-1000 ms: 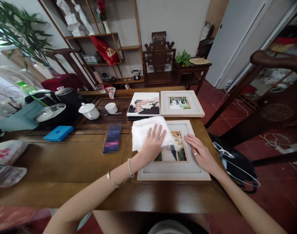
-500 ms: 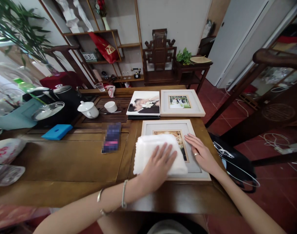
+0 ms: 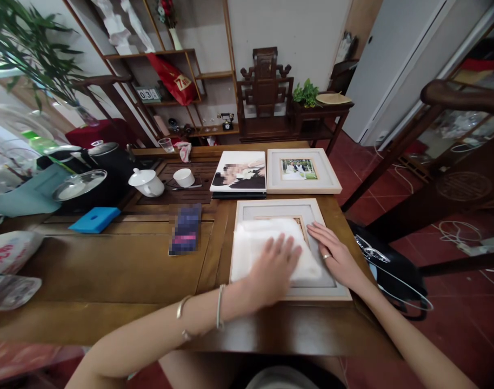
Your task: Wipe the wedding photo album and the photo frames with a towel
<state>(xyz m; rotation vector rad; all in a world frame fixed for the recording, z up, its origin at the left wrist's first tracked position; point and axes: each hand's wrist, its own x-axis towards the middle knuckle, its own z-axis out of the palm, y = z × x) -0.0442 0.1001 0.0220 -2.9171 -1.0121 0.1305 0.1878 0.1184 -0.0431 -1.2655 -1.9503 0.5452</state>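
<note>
A light wooden picture frame lies flat on the near right part of the brown table. A folded white cloth covers most of its photo. My left hand lies flat on the cloth, fingers spread and pressing down. My right hand, fingers stretched out and wearing a ring, rests on the frame's right side, holding it still.
Behind the frame lie a second framed photo and an unframed print. A phone lies left of the frame. Further left are a blue pad, a white teapot, a cup and kettles. A black bag sits on the floor at right.
My left hand has slid the cloth from the frame's upper left corner down and to the right over the photo. My right hand has stayed in place.
</note>
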